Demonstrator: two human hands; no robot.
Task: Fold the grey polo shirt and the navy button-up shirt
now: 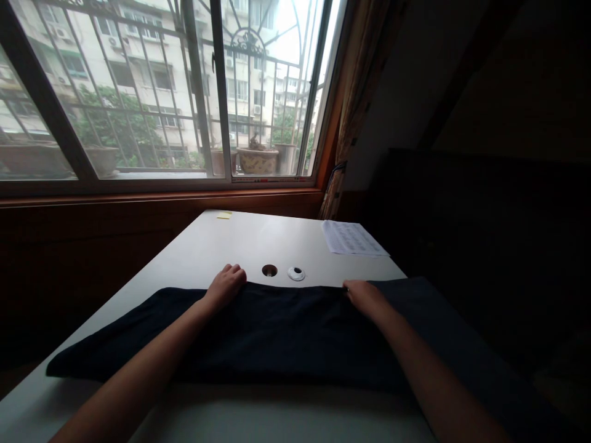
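A long piece of dark navy cloth [295,338], perhaps a garment, lies across the white table in front of me. Its far edge is gripped by my left hand [226,283], whose fingers curl over it left of the middle. Farther right, my right hand [364,296] pinches the same edge between thumb and fingers. The cloth's left end tapers toward the table's left side, while its right part runs past the right edge into shadow. What kind of garment it is, I cannot tell.
Beyond the cloth, the white table [258,234] has a round cable hole [269,271] with a white ring-shaped cover [296,273] beside it. Printed sheets [354,238] lie at the far right, a yellow sticky note [224,215] at the far left. A barred window [221,92] stands behind.
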